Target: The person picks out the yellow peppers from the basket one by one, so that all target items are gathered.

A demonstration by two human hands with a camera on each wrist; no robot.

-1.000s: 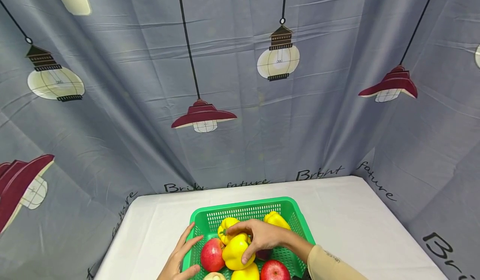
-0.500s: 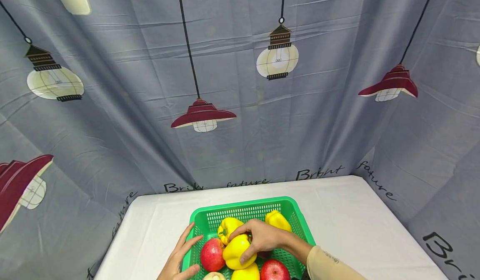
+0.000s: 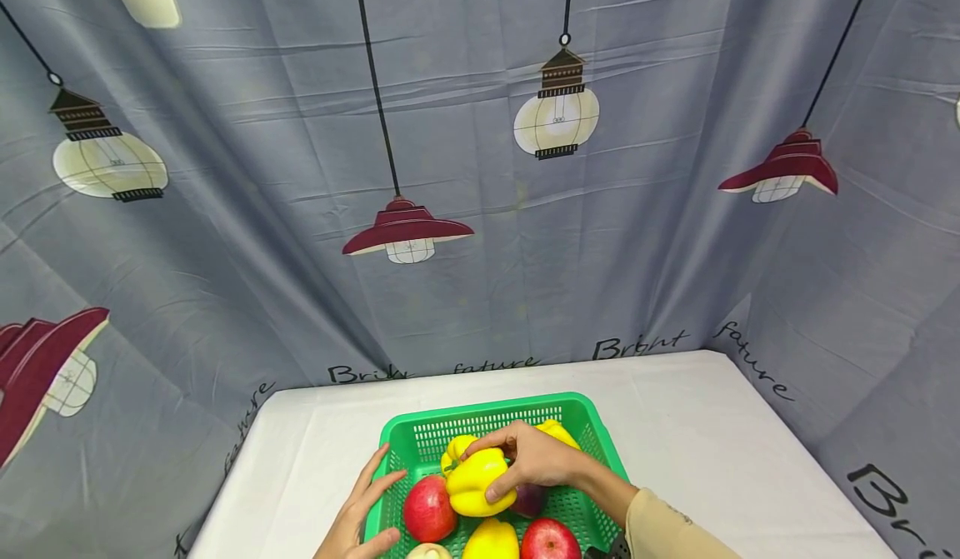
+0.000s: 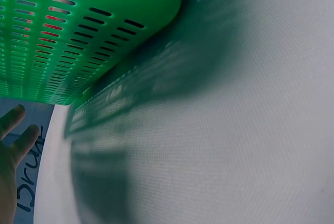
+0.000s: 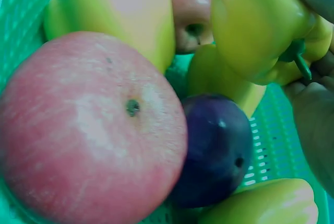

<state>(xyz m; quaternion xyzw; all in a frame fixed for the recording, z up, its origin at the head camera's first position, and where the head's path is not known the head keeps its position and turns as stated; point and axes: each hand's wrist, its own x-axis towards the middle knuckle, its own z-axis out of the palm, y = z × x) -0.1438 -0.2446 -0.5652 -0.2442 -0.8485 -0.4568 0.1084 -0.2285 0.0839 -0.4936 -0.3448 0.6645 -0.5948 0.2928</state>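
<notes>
My right hand (image 3: 536, 461) grips a yellow bell pepper (image 3: 474, 486) above the other produce in a green slotted basket (image 3: 487, 410). In the right wrist view, the pepper's green stem (image 5: 300, 59) points toward the palm, with fingers on either side of it. My left hand (image 3: 356, 516) lies along the basket's left side with its fingers spread; in the left wrist view a few of its fingers (image 4: 23, 143) show beyond the basket wall. Another yellow pepper (image 3: 456, 449) is partly hidden behind the held one.
A red round fruit (image 3: 430, 509), a red apple (image 3: 550, 540), a dark purple round fruit (image 5: 214, 148) and more yellow produce (image 3: 491, 540) lie in the basket. It stands on a white-covered table (image 3: 675, 426). A grey printed curtain (image 3: 480, 309) hangs behind.
My right hand has lifted the yellow bell pepper slightly, uncovering more of the yellow piece in front and the purple fruit. My left hand has stayed in place.
</notes>
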